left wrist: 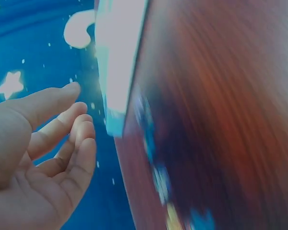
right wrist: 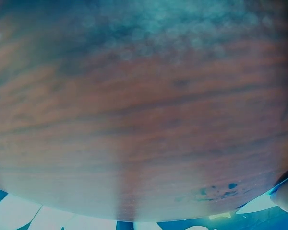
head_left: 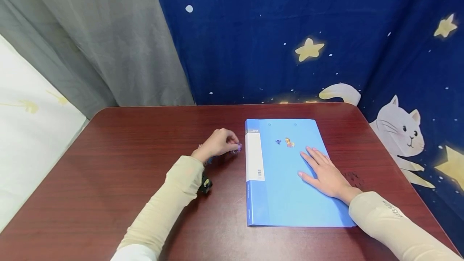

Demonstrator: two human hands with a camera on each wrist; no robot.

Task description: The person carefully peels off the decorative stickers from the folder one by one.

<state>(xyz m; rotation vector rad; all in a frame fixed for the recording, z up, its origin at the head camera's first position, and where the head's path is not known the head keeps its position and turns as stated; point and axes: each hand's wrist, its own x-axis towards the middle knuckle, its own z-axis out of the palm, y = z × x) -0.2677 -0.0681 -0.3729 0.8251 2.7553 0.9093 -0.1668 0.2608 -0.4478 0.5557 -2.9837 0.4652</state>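
Note:
A blue folder [head_left: 290, 188] with a white spine label lies on the table. Two small stickers, a purple figure [head_left: 278, 142] and a yellow-orange figure [head_left: 289, 142], are on its upper cover. My right hand [head_left: 325, 174] rests flat on the cover's right side, fingers spread. Left of the folder, my left hand [head_left: 219, 145] is beside a small purple shiny piece [head_left: 237, 148]. In the left wrist view its fingers are loosely bent, with a gap between thumb and fingertips and nothing seen in it. Small colourful pieces [left wrist: 161, 184], blurred there, lie on the table, partly behind my left wrist in the head view.
The dark red wooden table [head_left: 137, 140] has rounded far corners. A dark wrist-worn device [head_left: 205, 184] shows at my left forearm. Dark marks [head_left: 353, 178] are on the table right of the folder. Behind hang a grey curtain [head_left: 119, 43] and a blue starry curtain [head_left: 246, 51].

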